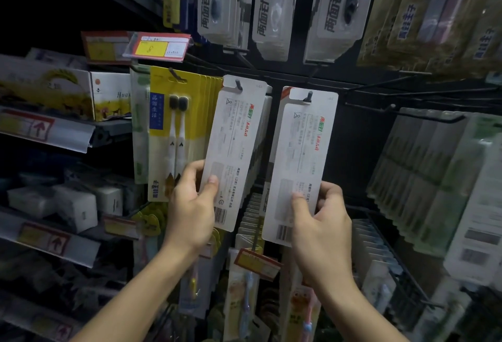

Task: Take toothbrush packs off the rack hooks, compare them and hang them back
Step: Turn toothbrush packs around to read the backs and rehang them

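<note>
Two white toothbrush packs face me with their printed backs. The left pack [235, 148] hangs by its hole on a black hook [239, 85], tilted, and my left hand [193, 205] grips its lower edge with the thumb on the card. The right pack [300, 162] sits with its hole on another hook [309, 96], and my right hand [322, 222] pinches its bottom. Behind the left pack hang more packs of the same kind.
A yellow two-brush pack [173, 135] hangs just left of my left hand. Rows of packs fill the hooks above, right and below [252, 222]. Bare black hooks [394, 108] stick out at the right. Shelves with boxes [54, 91] and price tags stand on the left.
</note>
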`<control>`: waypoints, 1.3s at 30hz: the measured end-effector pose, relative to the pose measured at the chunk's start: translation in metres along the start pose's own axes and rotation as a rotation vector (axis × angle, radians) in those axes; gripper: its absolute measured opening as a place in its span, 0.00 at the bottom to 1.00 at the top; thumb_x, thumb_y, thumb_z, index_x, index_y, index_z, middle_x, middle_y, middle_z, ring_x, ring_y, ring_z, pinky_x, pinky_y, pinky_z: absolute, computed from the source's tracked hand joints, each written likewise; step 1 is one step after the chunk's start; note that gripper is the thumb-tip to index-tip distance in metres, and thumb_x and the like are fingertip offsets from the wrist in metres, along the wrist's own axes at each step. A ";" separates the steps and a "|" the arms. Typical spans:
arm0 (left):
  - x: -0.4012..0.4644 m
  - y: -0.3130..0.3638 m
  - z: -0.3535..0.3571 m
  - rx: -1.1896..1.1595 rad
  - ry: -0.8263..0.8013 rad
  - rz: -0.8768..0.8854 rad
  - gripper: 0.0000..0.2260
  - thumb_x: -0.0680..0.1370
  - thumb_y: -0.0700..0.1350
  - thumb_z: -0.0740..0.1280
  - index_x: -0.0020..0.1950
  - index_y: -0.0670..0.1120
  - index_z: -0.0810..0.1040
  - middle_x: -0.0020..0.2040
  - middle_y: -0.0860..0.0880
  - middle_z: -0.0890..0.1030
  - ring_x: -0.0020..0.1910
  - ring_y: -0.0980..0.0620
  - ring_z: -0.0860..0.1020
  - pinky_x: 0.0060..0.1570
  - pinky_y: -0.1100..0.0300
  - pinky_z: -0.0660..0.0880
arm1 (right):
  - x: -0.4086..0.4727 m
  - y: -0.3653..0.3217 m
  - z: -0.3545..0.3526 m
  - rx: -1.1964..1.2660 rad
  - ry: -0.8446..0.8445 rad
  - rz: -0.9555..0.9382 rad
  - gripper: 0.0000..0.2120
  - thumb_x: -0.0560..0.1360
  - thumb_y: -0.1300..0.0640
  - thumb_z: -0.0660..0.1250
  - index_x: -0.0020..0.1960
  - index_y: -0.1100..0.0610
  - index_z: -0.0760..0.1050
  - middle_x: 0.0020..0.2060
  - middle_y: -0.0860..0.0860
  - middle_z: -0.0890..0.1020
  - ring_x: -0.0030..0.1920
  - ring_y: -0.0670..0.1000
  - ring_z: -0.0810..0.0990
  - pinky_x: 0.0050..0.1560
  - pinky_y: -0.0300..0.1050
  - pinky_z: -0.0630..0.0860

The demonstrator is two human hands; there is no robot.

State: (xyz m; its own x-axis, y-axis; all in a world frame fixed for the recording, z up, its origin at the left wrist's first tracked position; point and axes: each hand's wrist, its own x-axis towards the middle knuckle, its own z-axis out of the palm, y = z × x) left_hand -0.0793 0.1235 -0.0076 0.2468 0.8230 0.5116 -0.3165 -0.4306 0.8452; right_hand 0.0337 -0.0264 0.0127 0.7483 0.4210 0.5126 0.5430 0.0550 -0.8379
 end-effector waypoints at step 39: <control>-0.062 0.061 0.050 0.431 0.000 0.561 0.08 0.72 0.39 0.69 0.48 0.50 0.77 0.47 0.57 0.72 0.50 0.57 0.72 0.48 0.70 0.66 | -0.009 0.007 -0.070 -0.084 0.073 -0.048 0.10 0.81 0.49 0.69 0.61 0.45 0.74 0.53 0.43 0.79 0.53 0.41 0.78 0.52 0.40 0.75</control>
State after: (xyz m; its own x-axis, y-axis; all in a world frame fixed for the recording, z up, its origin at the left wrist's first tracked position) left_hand -0.0680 0.0276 0.0199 0.1531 0.4338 0.8879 -0.0051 -0.8982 0.4396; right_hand 0.0571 -0.0933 0.0154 0.7450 0.3523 0.5664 0.6065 -0.0043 -0.7951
